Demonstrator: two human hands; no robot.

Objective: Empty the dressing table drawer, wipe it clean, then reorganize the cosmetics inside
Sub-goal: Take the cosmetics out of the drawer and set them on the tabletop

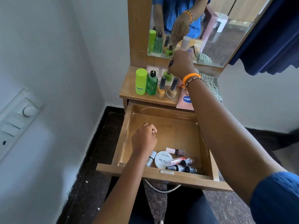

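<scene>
Head view, drawer: the drawer is pulled right out, its back half bare wood, with a small heap of cosmetics bunched at the front edge.
Head view, what is left inside: a round white tin, a silver bottle, a pink-and-brown bottle, a pink tube and three dark-capped bottles touching one another.
Head view, table top: a lime stick, a green bottle and two gold polish bottles stand in a row; a pink tube lies beside them.
Right hand: the right hand is clamped on the cap of a green polish bottle, setting it on the table top.
Left hand: the left hand hovers over the drawer, fingers curled under; whether it holds anything, I cannot tell.
Handling, as I judge it: the little bottles look like glass, light, hard and slick, likely to roll and chip. Best taken by the cap or round the body, one or two at a time. The tin is flat, so pinch it by the rim.
</scene>
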